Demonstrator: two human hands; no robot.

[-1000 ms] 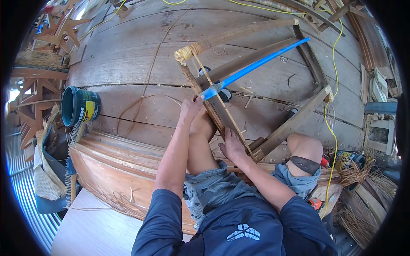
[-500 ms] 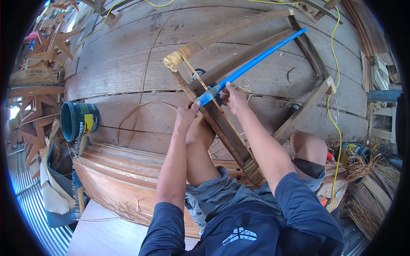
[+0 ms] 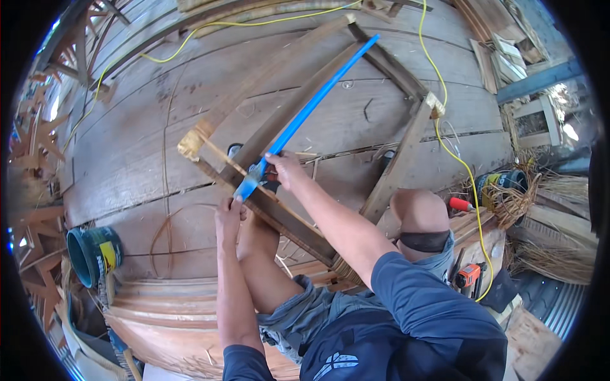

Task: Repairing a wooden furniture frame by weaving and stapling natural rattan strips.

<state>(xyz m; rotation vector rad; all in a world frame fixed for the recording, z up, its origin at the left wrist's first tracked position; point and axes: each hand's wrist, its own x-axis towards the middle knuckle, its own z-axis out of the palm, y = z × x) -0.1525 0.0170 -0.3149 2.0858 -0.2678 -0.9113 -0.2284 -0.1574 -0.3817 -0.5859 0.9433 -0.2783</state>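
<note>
A dark wooden frame (image 3: 389,65) with pale rattan-wrapped corners stands over my legs. A long blue tube (image 3: 318,101) lies across it diagonally, its near part crossing a thin cane strip and the frame's side rail. My left hand (image 3: 230,213) pinches the tube's near end at the rail. My right hand (image 3: 284,170) grips the tube a little farther along, just past a greyish piece on it that I cannot make out clearly.
Dark buckets (image 3: 86,257) sit at left and right. A yellow cord (image 3: 470,190) runs across the floor (image 3: 140,127). An orange tool (image 3: 468,276), a red cylinder (image 3: 459,204), wood stacks (image 3: 152,292) and loose fibre (image 3: 549,254) are around me.
My right hand has left the frame's lower rail and taken hold of the blue tube. The view has swung, with frame and tube now farther left in it.
</note>
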